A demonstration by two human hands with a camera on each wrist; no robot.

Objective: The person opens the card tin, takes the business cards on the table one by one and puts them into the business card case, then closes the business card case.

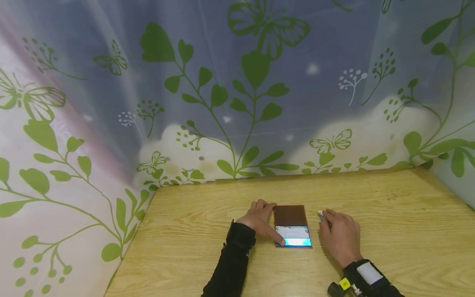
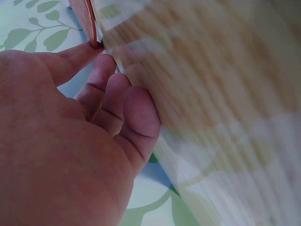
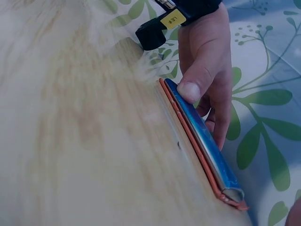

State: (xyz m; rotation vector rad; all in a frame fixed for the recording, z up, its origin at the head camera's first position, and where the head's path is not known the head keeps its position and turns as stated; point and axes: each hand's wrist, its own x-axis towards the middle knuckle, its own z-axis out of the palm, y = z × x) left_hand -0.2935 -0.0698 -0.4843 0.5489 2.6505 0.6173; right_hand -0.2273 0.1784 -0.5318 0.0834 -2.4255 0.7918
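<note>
A brown wallet-like cover (image 1: 290, 215) lies spread flat on the table, a blue-and-white printed packet or folded sheet (image 1: 293, 233) over its near half. My left hand (image 1: 256, 218) is at the left side, thumb pressing on the packet and a finger touching the cover's far left corner. In the left wrist view, that hand's other fingers bend loosely against the tabletop. To the right of the cover, my right hand (image 1: 341, 237) pinches a small whitish piece (image 1: 320, 213), mostly hidden by the fingers. The packet's rounded blue edge (image 3: 207, 136) shows from the side in the right wrist view.
The light wood table (image 1: 400, 231) extends around both hands. A curtain (image 1: 208, 82) with green leaves and butterflies hangs behind it and at both sides. Black bands with camera mounts (image 1: 337, 286) sit on the wrists.
</note>
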